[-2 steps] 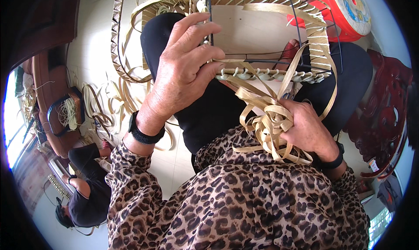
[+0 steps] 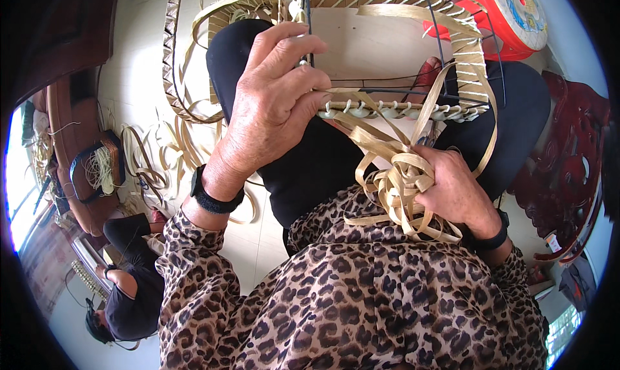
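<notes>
A rectangular black wire frame [image 2: 440,40] rests over my knees, its sides lined with flat tan strips lashed on by white cord. My left hand [image 2: 274,92] grips its near left corner, thumb along the near edge and fingers curled over the left side. Below the near side, my right hand [image 2: 455,186] is closed on a tangled bundle of tan fibre strips [image 2: 403,182]. From that bundle some strips run up to the near side of the frame, and a long one loops round to the right. The fingertips of my right hand are partly hidden by the strips.
Another strip-bound frame [image 2: 171,53] stands on the floor beyond my left knee. Loose strips [image 2: 145,160] are strewn on the floor at left. A red plastic stool [image 2: 487,18] is at far right, near dark carved wooden furniture [image 2: 558,163]. A co-worker [image 2: 132,305] sits at lower left.
My hands, the frame and the strips look almost the same. The co-worker's head and arm at lower left have shifted slightly.
</notes>
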{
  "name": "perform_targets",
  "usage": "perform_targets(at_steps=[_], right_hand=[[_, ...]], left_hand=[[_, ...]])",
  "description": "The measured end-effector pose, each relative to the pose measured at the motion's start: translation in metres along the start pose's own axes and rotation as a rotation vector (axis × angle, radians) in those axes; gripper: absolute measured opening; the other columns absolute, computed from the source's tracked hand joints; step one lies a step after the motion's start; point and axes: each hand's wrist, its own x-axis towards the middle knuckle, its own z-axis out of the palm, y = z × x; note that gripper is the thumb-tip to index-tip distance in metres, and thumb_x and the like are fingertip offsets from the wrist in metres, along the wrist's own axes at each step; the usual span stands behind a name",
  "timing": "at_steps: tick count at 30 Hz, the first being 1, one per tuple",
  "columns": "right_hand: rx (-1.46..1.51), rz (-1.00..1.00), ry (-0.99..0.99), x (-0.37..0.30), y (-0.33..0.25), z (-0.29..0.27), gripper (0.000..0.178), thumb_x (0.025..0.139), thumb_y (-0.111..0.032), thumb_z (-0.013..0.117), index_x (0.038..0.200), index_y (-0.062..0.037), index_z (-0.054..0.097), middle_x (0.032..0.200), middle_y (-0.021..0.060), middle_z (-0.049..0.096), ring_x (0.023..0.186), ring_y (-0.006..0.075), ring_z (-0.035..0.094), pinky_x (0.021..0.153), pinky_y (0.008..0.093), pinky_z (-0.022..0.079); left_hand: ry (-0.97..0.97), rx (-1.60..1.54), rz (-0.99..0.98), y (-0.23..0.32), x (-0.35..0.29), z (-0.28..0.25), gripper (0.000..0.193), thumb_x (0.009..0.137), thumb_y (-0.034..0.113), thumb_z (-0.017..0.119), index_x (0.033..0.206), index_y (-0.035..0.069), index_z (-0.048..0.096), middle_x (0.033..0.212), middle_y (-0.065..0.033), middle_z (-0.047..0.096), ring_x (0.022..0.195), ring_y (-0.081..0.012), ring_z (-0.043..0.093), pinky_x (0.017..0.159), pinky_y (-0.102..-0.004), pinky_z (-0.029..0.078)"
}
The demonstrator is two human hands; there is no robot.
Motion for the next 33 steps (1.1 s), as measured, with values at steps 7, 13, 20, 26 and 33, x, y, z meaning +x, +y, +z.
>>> perform_targets(at_steps=[7, 13, 20, 26, 33], right_hand=[[-0.016, -0.051, 0.172, 0.001, 0.005, 0.002, 0.031, 0.063, -0.009, 0.063, 0.091, 0.0024, 0.057, 0.079, 0.0209, 0.060, 0.075, 0.0361, 0.059, 0.067, 0.0390, 0.047], [-0.020, -0.020, 0.107, -0.001, 0.002, 0.004, 0.032, 0.064, -0.009, 0.062, 0.093, 0.0022, 0.057, 0.081, 0.0217, 0.059, 0.075, 0.0370, 0.058, 0.068, 0.0392, 0.047], [0.162, -0.164, -0.015, -0.012, 0.009, -0.005, 0.037, 0.064, -0.011, 0.065, 0.097, 0.0021, 0.057, 0.081, 0.0169, 0.061, 0.070, 0.0254, 0.060, 0.066, 0.0329, 0.047], [0.891, -0.089, -0.084, -0.043, 0.053, -0.011, 0.049, 0.067, -0.032, 0.073, 0.099, 0.0012, 0.055, 0.095, 0.0116, 0.060, 0.083, 0.0175, 0.060, 0.077, 0.0300, 0.047], [0.595, -0.288, -0.233, -0.036, 0.069, -0.040, 0.058, 0.074, -0.031, 0.070, 0.113, 0.0043, 0.047, 0.097, 0.0158, 0.055, 0.084, 0.0196, 0.055, 0.074, 0.0282, 0.045]], left_hand=[[0.043, 0.055, 0.043, 0.000, 0.001, 0.004, 0.014, 0.063, 0.002, 0.066, 0.077, 0.004, 0.063, 0.103, -0.0099, 0.057, 0.109, -0.0300, 0.047, 0.086, -0.0403, 0.042], [0.015, 0.059, 0.016, 0.001, 0.000, 0.005, 0.016, 0.063, -0.001, 0.067, 0.078, 0.004, 0.064, 0.095, -0.0086, 0.059, 0.107, -0.0290, 0.048, 0.084, -0.0376, 0.043], [-0.037, 0.087, 0.039, -0.001, 0.003, 0.003, 0.015, 0.066, 0.002, 0.068, 0.081, 0.006, 0.065, 0.086, -0.0063, 0.059, 0.101, -0.0276, 0.050, 0.081, -0.0379, 0.043], [-0.045, 0.027, 0.006, -0.012, 0.000, 0.007, 0.016, 0.070, 0.009, 0.066, 0.085, 0.004, 0.066, 0.087, -0.0057, 0.060, 0.103, -0.0268, 0.049, 0.083, -0.0359, 0.044], [-0.069, 0.025, 0.074, -0.027, -0.002, 0.006, 0.008, 0.074, 0.007, 0.063, 0.079, 0.001, 0.063, 0.091, -0.0060, 0.061, 0.106, -0.0267, 0.048, 0.086, -0.0361, 0.043]])
